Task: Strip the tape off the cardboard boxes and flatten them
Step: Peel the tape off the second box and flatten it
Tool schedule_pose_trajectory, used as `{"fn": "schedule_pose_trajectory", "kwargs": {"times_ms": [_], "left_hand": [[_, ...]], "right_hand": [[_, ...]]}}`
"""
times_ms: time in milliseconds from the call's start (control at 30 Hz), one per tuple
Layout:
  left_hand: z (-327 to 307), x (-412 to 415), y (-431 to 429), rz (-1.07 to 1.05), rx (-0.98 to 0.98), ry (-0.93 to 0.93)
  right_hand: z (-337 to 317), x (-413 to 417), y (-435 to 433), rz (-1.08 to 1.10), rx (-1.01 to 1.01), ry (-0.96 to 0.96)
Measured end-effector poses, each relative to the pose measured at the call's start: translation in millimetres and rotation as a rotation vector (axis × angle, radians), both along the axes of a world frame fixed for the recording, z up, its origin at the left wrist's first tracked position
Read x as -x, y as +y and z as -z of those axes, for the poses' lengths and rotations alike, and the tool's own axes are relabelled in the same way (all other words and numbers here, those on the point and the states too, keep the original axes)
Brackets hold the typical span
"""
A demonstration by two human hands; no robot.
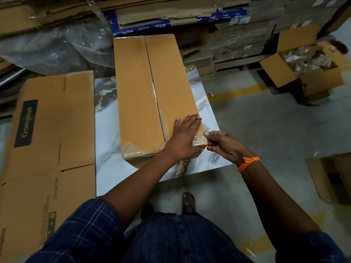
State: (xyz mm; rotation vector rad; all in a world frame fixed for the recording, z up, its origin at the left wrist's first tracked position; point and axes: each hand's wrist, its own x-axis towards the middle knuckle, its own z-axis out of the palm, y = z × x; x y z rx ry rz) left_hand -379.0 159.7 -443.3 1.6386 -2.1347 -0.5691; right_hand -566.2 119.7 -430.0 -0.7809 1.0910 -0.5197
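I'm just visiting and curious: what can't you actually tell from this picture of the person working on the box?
Head view only:
Inside of the long box: hidden by its closed flaps.
Box surface under the left hand: covered by it.
How far the tape is lifted: the right hand hides it.
Contents of the open box: too blurred.

This is looking like a warehouse or stockroom. Flattened cardboard sheets [57, 8] are piling up along the back, shrink-wrapped cartons [247, 35] are sitting stacked beside them, and clear plastic sheeting [57, 46] is lying crumpled on the left. An open carton [321, 80] of wrapped goods is standing on the bare concrete floor [275, 130], where a yellow painted line [237, 91] is running across. A flattened Crompton carton [53, 120] is lying nearby.
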Motion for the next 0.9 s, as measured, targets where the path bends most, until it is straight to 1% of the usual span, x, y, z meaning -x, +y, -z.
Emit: {"fn": "schedule_pose_trajectory", "kwargs": {"times_ms": [133, 267, 333, 400, 500, 633, 700, 767, 833, 900], "left_hand": [[0, -1, -2, 0.019, -0.022, 0.059], [-9, -21, -6, 0.087, -0.135, 0.194], [-12, -31, -8, 0.128, -0.181, 0.216], [-10, -34, -8, 0.134, -0.162, 0.210], [-4, -29, -5, 0.103, -0.104, 0.207], [2, -27, -1, 0.078, -0.033, 0.203], [5, -26, 1, 0.080, 0.014, 0.177], [8, -24, 4, 0.081, 0.047, 0.159], [7, -22, 6, 0.075, 0.076, 0.167], [4, -20, 7, 0.064, 0.109, 0.181]], "right_hand": [[-1, 1, 3, 0.017, 0.012, -0.047], [8, 1, 10, -0.030, 0.154, 0.055], [8, 1, 11, -0.021, 0.256, 0.103], [4, 4, 10, -0.016, 0.306, 0.143], [-2, 6, 10, -0.028, 0.274, 0.139], [1, 5, 16, 0.015, 0.086, 0.011], [3, 4, 23, 0.022, 0.007, 0.014], [3, 4, 29, 0.050, 0.005, 0.050], [2, 6, 32, 0.075, 0.059, 0.105], [-3, 8, 32, 0.084, 0.068, 0.107]]}}
